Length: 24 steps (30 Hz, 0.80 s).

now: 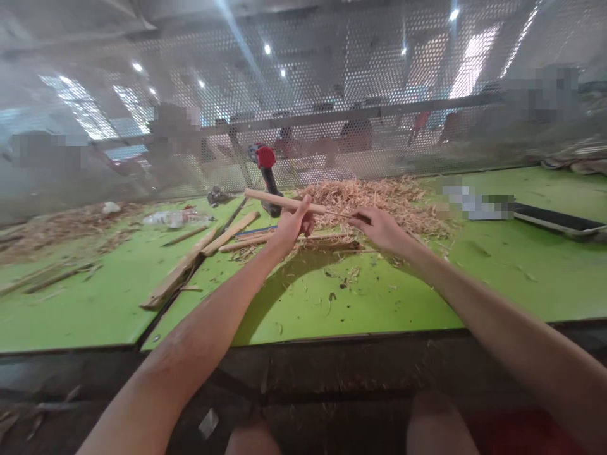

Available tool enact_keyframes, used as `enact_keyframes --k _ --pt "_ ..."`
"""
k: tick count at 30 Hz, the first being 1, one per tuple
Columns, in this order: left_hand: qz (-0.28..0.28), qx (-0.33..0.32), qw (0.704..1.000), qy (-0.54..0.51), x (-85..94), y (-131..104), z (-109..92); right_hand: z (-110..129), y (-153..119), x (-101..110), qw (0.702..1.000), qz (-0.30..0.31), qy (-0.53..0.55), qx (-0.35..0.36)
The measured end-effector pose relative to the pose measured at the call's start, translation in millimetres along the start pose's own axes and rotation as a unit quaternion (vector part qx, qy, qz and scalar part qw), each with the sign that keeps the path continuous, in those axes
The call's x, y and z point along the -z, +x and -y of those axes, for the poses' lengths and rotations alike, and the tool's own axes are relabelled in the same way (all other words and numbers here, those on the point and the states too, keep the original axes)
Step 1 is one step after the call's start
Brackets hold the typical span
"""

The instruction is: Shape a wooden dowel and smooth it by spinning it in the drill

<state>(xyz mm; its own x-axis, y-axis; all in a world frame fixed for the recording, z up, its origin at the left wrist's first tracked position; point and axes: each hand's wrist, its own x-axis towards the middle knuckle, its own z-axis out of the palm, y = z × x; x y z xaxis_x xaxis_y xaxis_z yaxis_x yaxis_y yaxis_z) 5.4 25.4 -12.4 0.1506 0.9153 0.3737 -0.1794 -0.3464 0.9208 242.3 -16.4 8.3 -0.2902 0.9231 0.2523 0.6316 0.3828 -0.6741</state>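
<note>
My left hand (293,226) is closed around a pale wooden stick (268,198), thumb along its top, holding it slightly tilted above the bench. From the stick's right end a thin rod (337,214) runs to my right hand (374,227), whose fingertips pinch it. I cannot tell whether the rod sits inside the stick or only touches it. Behind the left hand a red and black cordless drill (268,174) stands upright on its base. Under my hands lie more wooden sticks (244,243) and a blue rod (258,231).
A heap of wood shavings (374,196) covers the back of the green bench (497,272). Wooden strips (177,272) lie along the bench's seam at left, near a clear plastic bottle (177,218). A dark flat tray-like object (559,219) is at right. Perforated metal mesh (322,145) stands behind.
</note>
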Motion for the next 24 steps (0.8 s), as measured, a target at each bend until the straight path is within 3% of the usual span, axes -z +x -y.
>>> enact_keyframes --k 3,6,12,18,24 --pt "0.076 -0.014 0.996 0.033 5.1 -1 -2 -4 2 2 0.998 -0.045 0.049 -0.016" --pt "0.074 -0.022 0.987 0.143 8.7 0 1 -12 5 6 0.990 -0.091 0.104 -0.034" --pt "0.065 -0.077 0.930 0.353 21.1 7 11 -30 10 11 0.983 -0.102 0.145 -0.054" --pt "0.047 -0.081 0.920 0.381 30.3 11 11 -31 8 11 0.970 -0.051 0.235 -0.039" --pt "0.029 -0.075 0.920 0.385 35.9 15 12 -19 3 25 0.963 -0.062 0.261 0.020"
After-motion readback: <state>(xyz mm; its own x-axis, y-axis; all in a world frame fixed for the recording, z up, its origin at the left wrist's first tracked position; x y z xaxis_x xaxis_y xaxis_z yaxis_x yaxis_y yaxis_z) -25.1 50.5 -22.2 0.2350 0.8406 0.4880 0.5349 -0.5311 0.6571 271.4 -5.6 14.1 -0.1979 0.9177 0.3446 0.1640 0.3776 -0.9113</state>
